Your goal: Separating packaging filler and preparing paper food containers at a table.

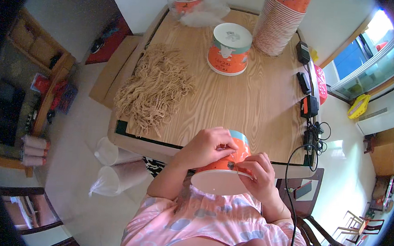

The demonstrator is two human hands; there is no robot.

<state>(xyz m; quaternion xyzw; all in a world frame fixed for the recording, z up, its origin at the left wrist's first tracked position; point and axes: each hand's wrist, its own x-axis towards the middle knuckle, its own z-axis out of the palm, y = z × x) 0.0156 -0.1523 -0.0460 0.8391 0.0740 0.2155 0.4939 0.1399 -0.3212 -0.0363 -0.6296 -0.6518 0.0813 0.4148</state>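
Bucket [223,167] tilted at table [252,104] edge, left hand [207,146] gripping its wall, right hand [259,174] fingers pinching its rim. Risk: thin paper wall may crease under grip.

You hold an orange and teal paper tub [226,163] at the bench [252,104] edge. An identical tub [229,49] stands upside down farther back, between two tall stacks [282,22] of tubs.

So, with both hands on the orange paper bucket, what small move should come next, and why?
Probably pull the string through with the right hand: both hands pinch at one spot on the orange paper bucket, the left hand steadying it.
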